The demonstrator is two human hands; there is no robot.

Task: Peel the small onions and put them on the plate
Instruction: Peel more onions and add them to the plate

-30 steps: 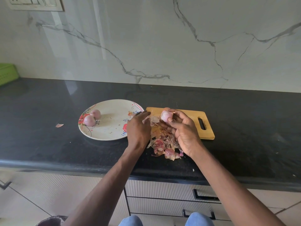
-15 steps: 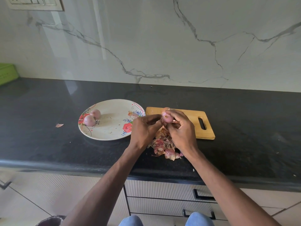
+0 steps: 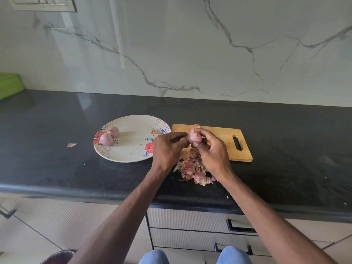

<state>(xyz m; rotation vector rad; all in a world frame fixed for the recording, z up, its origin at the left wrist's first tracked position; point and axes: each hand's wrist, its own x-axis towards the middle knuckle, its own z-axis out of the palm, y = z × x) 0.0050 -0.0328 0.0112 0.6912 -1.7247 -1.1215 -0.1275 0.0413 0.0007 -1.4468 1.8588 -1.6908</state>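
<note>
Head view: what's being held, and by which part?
One small pinkish onion, above the wooden cutting board. The right hand grips its body between thumb and fingers; the left hand pinches at its left side.

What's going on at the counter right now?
A person is peeling a small onion over the wooden cutting board. The right hand holds the onion in its grip while the left hand pinches at its side, apparently pulling skin. Two peeled onions sit on the floral plate to the left. A pile of onion skins lies on the black countertop beneath the hands.
</note>
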